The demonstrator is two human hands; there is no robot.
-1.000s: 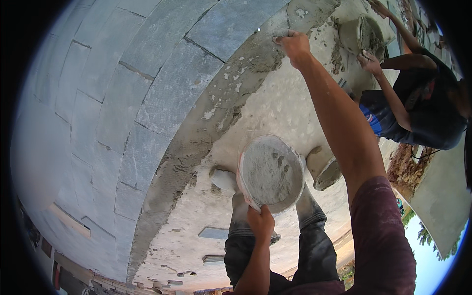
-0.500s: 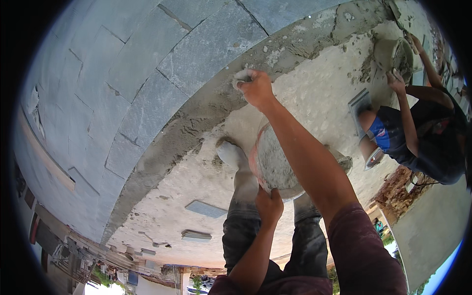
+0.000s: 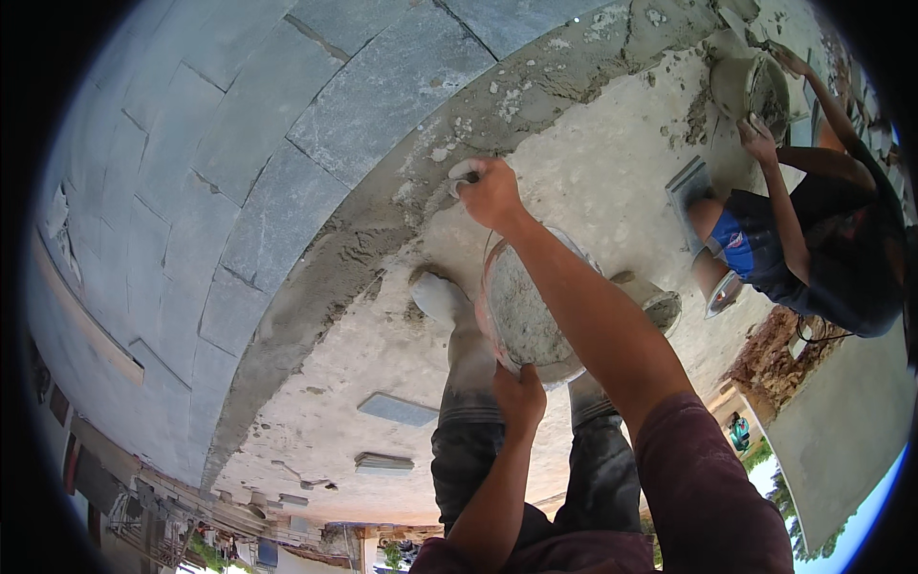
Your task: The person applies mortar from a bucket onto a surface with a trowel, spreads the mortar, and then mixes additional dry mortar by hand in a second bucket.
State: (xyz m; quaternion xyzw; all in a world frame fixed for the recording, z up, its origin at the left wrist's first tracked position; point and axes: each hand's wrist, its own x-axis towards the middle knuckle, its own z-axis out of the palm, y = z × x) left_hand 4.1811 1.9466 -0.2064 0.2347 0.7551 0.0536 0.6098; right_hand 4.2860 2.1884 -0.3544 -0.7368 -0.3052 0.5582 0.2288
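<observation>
My left hand [image 3: 519, 397] is closed on the near rim of a round bucket [image 3: 524, 323] of grey mortar between my legs; my right forearm hides part of it. Above it, my right hand [image 3: 488, 191] grips a small grey object [image 3: 461, 176], too indistinct to name, beside the band of rough wet mortar [image 3: 339, 258]. That band curves along the edge of grey stone slabs [image 3: 263, 220] laid in rows.
At right a co-worker [image 3: 841, 239] crouches, hands at another bucket [image 3: 727, 91], beside stacked tiles [image 3: 687, 191]. Another container [image 3: 665, 311] is behind my arm. A loose tile [image 3: 397, 408] and a tile stack [image 3: 382, 462] lie on the pale concrete.
My right hand has come down and left from the upper part of the mortar band, its forearm now crossing the bucket. The view has shifted, and the co-worker appears lower.
</observation>
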